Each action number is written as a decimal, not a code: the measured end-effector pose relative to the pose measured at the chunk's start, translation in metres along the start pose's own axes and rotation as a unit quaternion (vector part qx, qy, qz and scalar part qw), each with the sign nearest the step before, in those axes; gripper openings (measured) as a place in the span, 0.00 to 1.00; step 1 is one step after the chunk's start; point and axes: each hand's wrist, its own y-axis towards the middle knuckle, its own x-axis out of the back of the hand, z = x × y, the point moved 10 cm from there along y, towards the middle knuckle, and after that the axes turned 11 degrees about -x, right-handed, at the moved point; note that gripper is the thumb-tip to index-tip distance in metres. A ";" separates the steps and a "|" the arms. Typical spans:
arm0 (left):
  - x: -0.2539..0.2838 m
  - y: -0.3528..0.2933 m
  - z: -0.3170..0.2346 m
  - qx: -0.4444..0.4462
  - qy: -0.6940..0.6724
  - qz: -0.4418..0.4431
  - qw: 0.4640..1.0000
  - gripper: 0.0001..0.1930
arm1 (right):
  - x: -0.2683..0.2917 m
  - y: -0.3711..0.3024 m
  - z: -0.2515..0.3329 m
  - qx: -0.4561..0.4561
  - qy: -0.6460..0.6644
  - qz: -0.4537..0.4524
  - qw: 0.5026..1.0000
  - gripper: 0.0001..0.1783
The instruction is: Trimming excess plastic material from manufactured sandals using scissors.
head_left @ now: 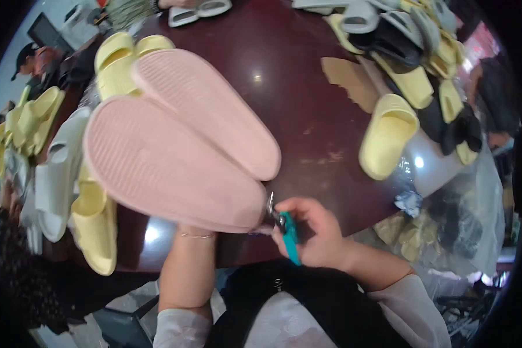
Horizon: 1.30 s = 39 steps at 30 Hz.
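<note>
A pair of pink slippers (174, 156) is held up side by side, soles toward me. My left forearm (187, 261) reaches up behind them; the slippers hide most of my left hand, which supports them from the far side. In my right hand (316, 232) is a pair of nippers (290, 235) with teal handles, gripped between fingers and palm. The metal jaws point up, right beside the end of the lower slipper. Whether the tips touch its edge I cannot tell.
On the dark red table (284, 75), a yellow slipper (388, 136) lies at right near brown cardboard (351, 81). Piled slippers (406, 40) fill the far right. White slippers (55, 185) and a yellow slipper (95, 232) are at left. Another person's hand (177, 3) shows at the far edge.
</note>
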 end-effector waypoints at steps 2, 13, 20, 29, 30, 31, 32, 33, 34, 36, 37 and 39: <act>0.013 -0.010 -0.001 0.029 -0.029 0.008 0.999 0.30 | 0.017 -0.010 -0.004 -0.037 -0.016 0.045 0.998 0.27; 0.078 -0.041 -0.025 0.101 -0.022 0.037 0.994 0.28 | 0.236 -0.083 -0.017 -0.226 -0.321 -0.161 0.906 0.23; 0.065 -0.031 -0.013 0.101 0.079 0.063 0.990 0.27 | 0.279 -0.104 -0.074 -0.315 -0.331 -0.263 0.850 0.22; 0.012 0.006 -0.017 0.008 0.288 0.078 0.954 0.26 | 0.290 -0.110 -0.059 -0.220 -0.405 -0.333 0.822 0.26; 0.004 0.031 -0.008 -0.012 0.324 0.076 0.943 0.26 | 0.287 -0.107 -0.055 -0.211 -0.393 -0.338 0.829 0.27; -0.003 0.040 -0.001 -0.025 0.347 0.075 0.935 0.25 | 0.285 -0.107 -0.039 -0.203 -0.375 -0.356 0.832 0.26; -0.006 0.048 -0.001 -0.035 0.370 0.073 0.926 0.25 | 0.284 -0.107 -0.031 -0.197 -0.357 -0.373 0.834 0.25; -0.008 0.054 -0.004 -0.045 0.391 0.072 0.916 0.25 | 0.276 -0.103 -0.033 -0.190 -0.351 -0.365 0.841 0.25; -0.017 0.053 -0.015 -0.060 0.416 0.071 0.905 0.25 | 0.262 -0.094 -0.030 -0.161 -0.314 -0.344 0.870 0.26; -0.035 0.050 -0.039 -0.087 0.460 0.072 0.881 0.25 | 0.231 -0.077 -0.020 -0.103 -0.239 -0.303 0.917 0.29; -0.033 0.051 -0.038 -0.090 0.469 0.076 0.875 0.25 | 0.222 -0.076 -0.019 -0.100 -0.241 -0.306 0.916 0.29; -0.043 0.034 -0.059 -0.109 0.502 0.082 0.854 0.24 | 0.172 -0.053 -0.042 -0.192 -0.058 -0.162 0.966 0.30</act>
